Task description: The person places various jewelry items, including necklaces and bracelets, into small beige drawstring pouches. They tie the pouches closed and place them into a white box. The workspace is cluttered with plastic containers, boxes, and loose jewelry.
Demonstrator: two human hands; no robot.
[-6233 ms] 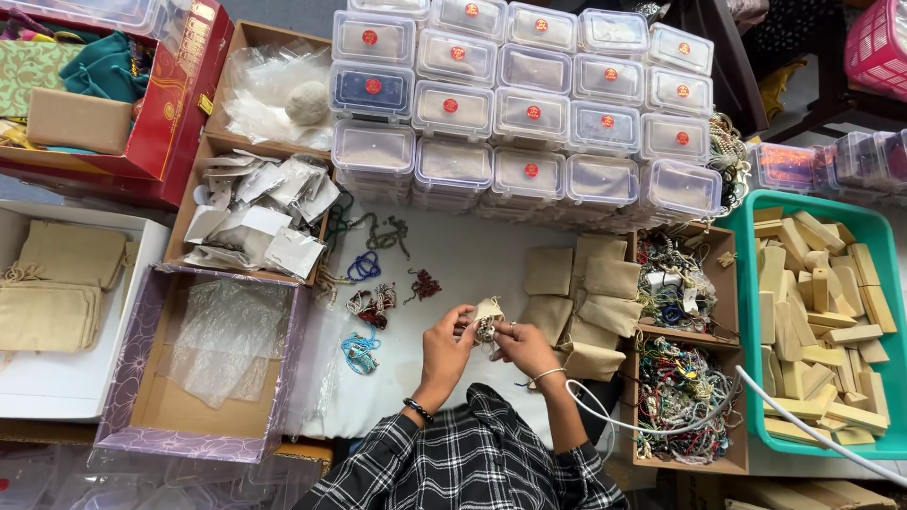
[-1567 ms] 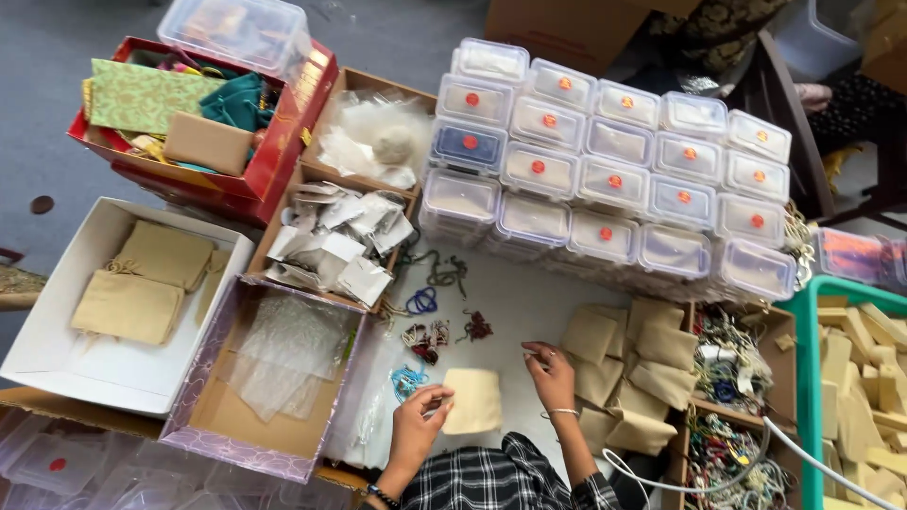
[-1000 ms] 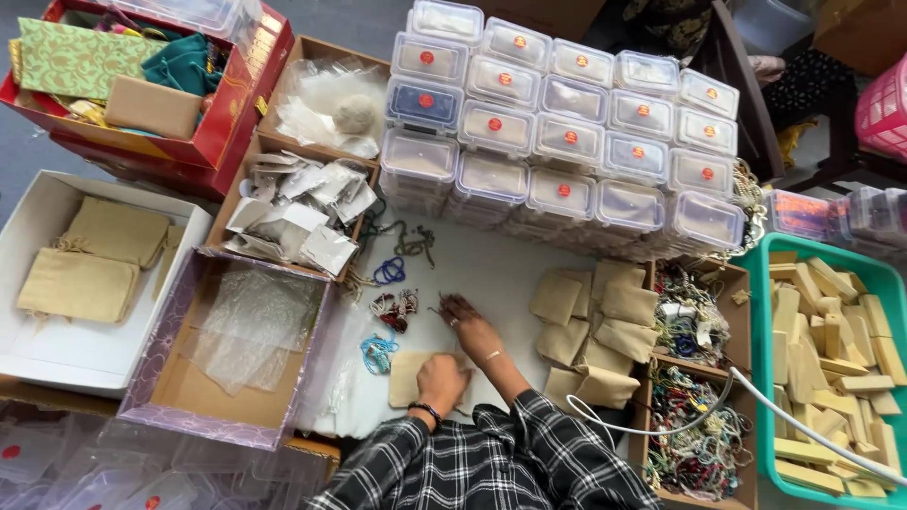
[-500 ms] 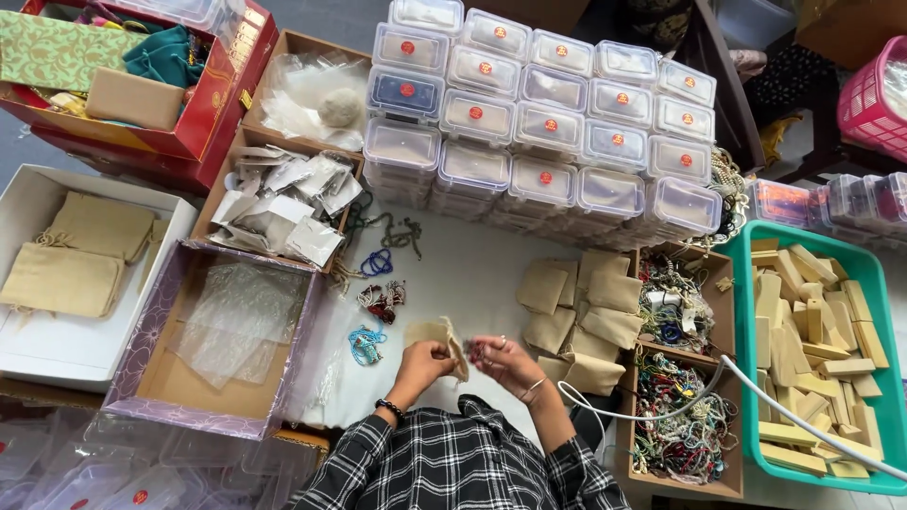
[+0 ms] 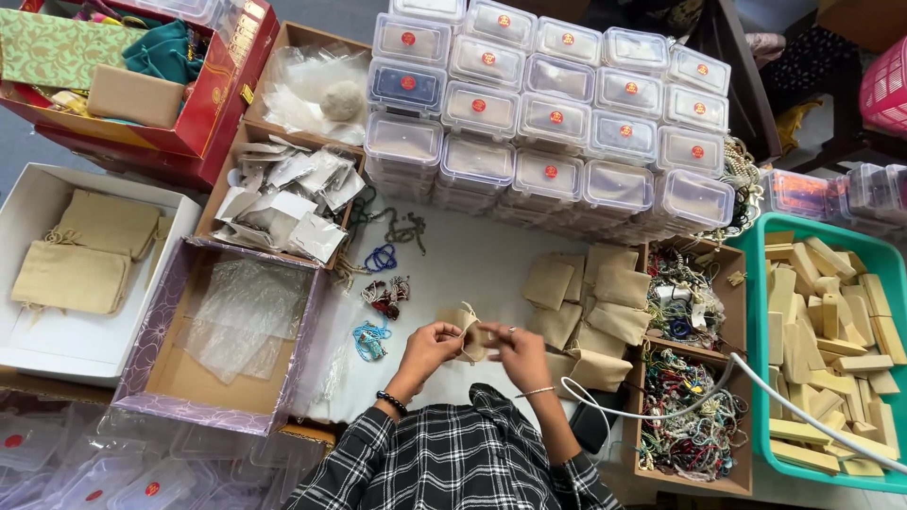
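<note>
Head view: crinkled clear plastic sheets (image 5: 241,316) fill a cardboard box at the bench's left edge. Left hand (image 5: 430,347) and right hand (image 5: 518,351) pinch a small beige cloth pouch (image 5: 468,332) near the front edge; wooden blocks (image 5: 836,335) crowd a green tray (image 5: 756,397) rightward.

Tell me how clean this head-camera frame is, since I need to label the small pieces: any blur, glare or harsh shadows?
Head view: even, soft light with no hard shadows; the left hand, right hand and the small beige cloth pouch they hold look sharp; mild glare on the clear plastic lidded boxes; the tangled bracelets in the brown cardboard tray are too fine to separate.
</note>
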